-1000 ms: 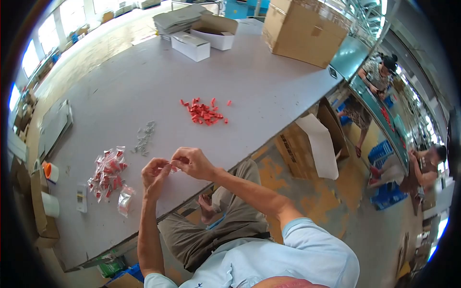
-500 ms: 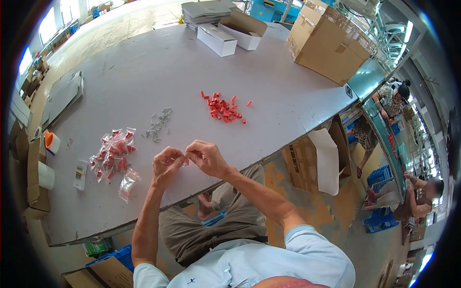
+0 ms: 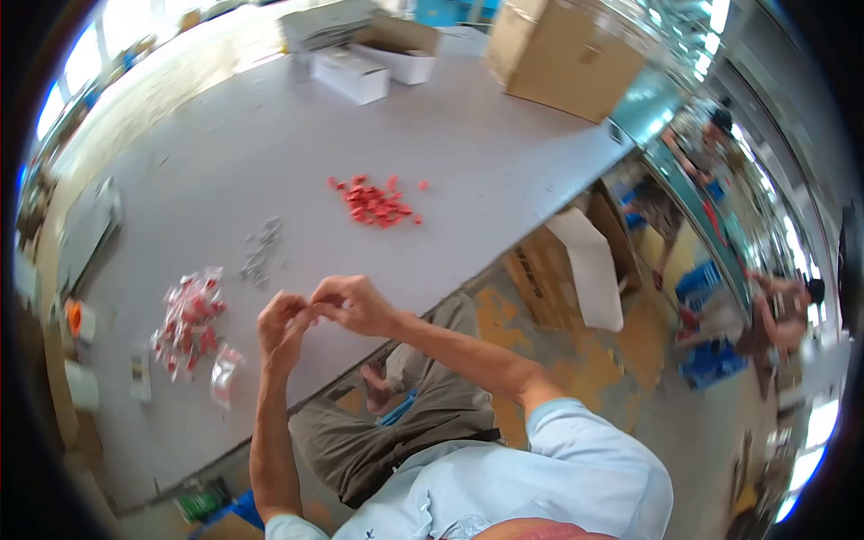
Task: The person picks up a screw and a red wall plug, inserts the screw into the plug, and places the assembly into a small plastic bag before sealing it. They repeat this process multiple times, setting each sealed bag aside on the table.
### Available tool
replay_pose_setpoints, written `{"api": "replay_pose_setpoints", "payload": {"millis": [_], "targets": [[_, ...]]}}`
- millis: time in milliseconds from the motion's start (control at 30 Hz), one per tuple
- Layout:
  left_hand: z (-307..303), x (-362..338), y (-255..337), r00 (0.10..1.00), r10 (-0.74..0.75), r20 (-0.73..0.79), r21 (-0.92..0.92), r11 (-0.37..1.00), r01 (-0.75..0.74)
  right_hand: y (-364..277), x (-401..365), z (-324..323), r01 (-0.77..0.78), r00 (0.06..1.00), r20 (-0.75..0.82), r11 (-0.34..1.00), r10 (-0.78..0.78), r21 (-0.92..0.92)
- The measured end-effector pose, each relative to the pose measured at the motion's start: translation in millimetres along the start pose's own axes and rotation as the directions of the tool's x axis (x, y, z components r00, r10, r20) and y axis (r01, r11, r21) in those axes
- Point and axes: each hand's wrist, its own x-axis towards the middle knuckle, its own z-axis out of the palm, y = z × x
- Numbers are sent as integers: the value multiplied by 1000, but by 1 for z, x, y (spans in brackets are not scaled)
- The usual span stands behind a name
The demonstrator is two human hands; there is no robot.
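Note:
My left hand point(image 3: 283, 326) and my right hand point(image 3: 355, 304) meet above the table's near edge, thumbs and fingertips pinched together. Whatever is between them is hidden by the fingers and blurred. Left of my hands lies a pile of small clear plastic bags point(image 3: 187, 317) with red pieces inside. One more clear bag point(image 3: 225, 373) rests just below that pile. Beyond my left hand are loose grey screws point(image 3: 260, 252), scattered in a small group. Farther out sits a heap of small red plastic plugs point(image 3: 373, 202).
The grey table point(image 3: 225, 162) holds white boxes point(image 3: 351, 76) and a large cardboard carton point(image 3: 562, 58) at the back. A white roll point(image 3: 81, 385) stands at the left edge. An open carton point(image 3: 562, 279) is on the floor at right. Two people point(image 3: 783, 315) sit at a green bench.
The view has swung, so the table's things appear shifted left. My hands remain pinched together; the small reddish bit seen between the fingertips earlier no longer shows.

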Motion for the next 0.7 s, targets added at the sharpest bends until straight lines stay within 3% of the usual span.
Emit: {"api": "replay_pose_setpoints", "payload": {"millis": [100,167,533,600,700], "targets": [[9,0,12,995,-63,73,-77,995,68,1,-3,-3,-34,999,-36,998,36,50],[8,-1,12,994,-77,-83,47,996,82,3,-5,-3,-44,998,-42,993,49,112],[-1,1,-1,996,-90,-29,109,990,93,10,-13,-8,-48,991,-122,992,62,113],[-1,2,-5,995,-100,-9,109,989,100,17,-11,-6,8,999,-49,992,-2,124],[-4,2,-14,997,-73,-23,190,979,76,24,-11,-5,35,996,-92,988,-21,150]]}}
